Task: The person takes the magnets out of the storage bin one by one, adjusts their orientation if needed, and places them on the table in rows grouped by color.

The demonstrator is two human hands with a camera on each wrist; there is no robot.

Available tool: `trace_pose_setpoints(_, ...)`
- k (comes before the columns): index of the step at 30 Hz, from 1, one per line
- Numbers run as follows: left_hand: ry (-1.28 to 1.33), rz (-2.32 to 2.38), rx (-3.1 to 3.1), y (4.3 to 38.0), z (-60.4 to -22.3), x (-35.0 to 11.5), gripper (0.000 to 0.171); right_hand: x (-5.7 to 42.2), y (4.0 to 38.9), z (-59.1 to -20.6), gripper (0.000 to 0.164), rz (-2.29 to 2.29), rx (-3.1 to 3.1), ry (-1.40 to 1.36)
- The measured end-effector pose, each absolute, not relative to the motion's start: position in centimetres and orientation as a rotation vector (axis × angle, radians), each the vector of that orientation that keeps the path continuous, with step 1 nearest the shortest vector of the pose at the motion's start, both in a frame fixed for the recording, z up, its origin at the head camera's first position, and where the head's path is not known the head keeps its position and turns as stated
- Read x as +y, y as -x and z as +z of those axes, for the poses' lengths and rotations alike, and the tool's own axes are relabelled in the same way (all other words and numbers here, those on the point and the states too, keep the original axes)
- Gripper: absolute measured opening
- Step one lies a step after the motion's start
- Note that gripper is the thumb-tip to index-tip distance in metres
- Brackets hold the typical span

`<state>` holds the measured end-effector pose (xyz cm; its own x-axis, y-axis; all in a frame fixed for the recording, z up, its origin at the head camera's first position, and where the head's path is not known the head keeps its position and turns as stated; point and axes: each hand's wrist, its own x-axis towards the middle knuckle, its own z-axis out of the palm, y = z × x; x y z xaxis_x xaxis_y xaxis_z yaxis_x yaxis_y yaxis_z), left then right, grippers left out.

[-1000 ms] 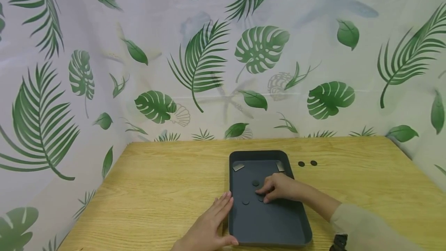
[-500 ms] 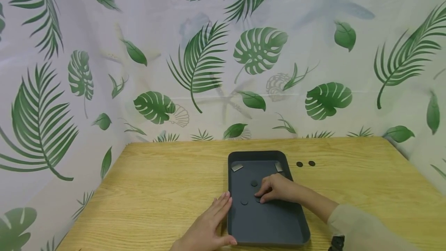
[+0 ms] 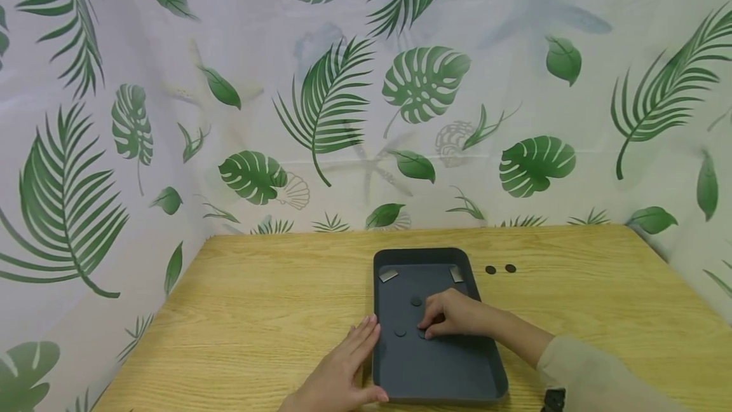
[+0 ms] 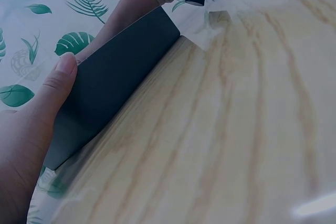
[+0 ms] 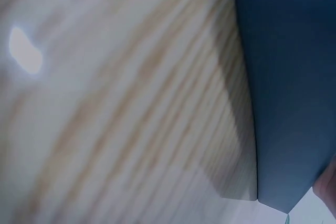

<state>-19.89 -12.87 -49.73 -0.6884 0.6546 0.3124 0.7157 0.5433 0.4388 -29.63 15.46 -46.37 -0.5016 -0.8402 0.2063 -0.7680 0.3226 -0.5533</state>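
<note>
A dark grey rectangular tray (image 3: 440, 374) lies lengthwise on the wooden table. Inside it, my right hand (image 3: 454, 313) pinches a small dark round disc (image 3: 422, 334) between thumb and index finger, low over the tray floor; the fingertips partly hide it. Two similar discs lie close by: one (image 3: 399, 332) to the left, another (image 3: 416, 301) farther back. My left hand (image 3: 343, 367) rests against the tray's near left corner, fingers straight along the left wall. Its thumb (image 4: 62, 77) touches the tray's near wall (image 4: 110, 87) in the left wrist view.
Two silvery rectangular pieces, a left one (image 3: 388, 276) and a right one (image 3: 455, 273), lie at the tray's far corners. On the table (image 3: 257, 310), two more dark discs (image 3: 500, 269) sit beyond the tray's right wall. A leaf-printed curtain (image 3: 343, 113) stands behind.
My right hand has brought its disc slightly nearer to me, about level with the left disc. My left hand keeps its place on the tray. The head view has shifted slightly.
</note>
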Motion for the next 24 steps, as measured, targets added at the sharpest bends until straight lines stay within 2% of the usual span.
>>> trace_pose_setpoints(9,1.184,-0.823,-2.655,19.96,-49.73,-12.85,0.094,15.43,29.56,-46.64,0.007,-0.948,2.469,1.410)
trace_pose_setpoints(24,1.172,-0.792,-2.651,19.92,-49.59,-12.92,0.096,15.58,29.06,-46.40,0.009,-1.105,2.484,1.435)
